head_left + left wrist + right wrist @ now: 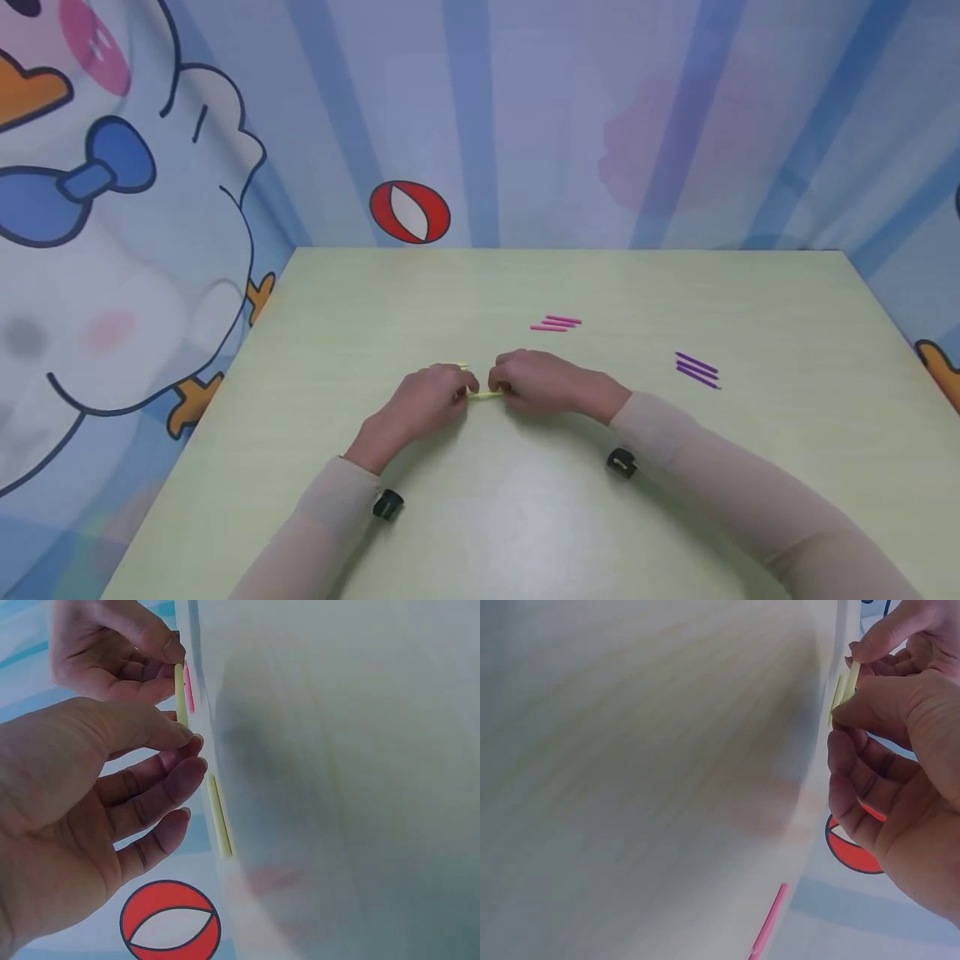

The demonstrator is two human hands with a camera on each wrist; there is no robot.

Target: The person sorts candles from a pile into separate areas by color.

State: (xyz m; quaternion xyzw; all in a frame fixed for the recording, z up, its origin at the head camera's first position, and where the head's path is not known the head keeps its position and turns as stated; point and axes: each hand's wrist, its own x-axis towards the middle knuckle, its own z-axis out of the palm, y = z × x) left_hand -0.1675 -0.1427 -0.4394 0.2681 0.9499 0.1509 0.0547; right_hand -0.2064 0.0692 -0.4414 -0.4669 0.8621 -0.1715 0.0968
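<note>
A thin yellow stick (485, 395) spans the gap between the two hands, close over the table. My left hand (432, 402) pinches one end between thumb and forefinger, its other fingers loosely bent, as the left wrist view shows. The other end is pinched by my right hand (542, 382), thumb against forefinger. Just behind the left hand lies more yellow stick (462, 366), partly covered by that hand in the head view. In the left wrist view a yellow stick (220, 816) lies on the table beyond the left fingertips.
Three pink sticks (555, 323) lie side by side behind the right hand. Three purple sticks (697, 370) lie farther right on the pale green table (510, 517). A printed backdrop (540, 125) rises along the table's back edge. Each wrist carries a small black device (622, 462).
</note>
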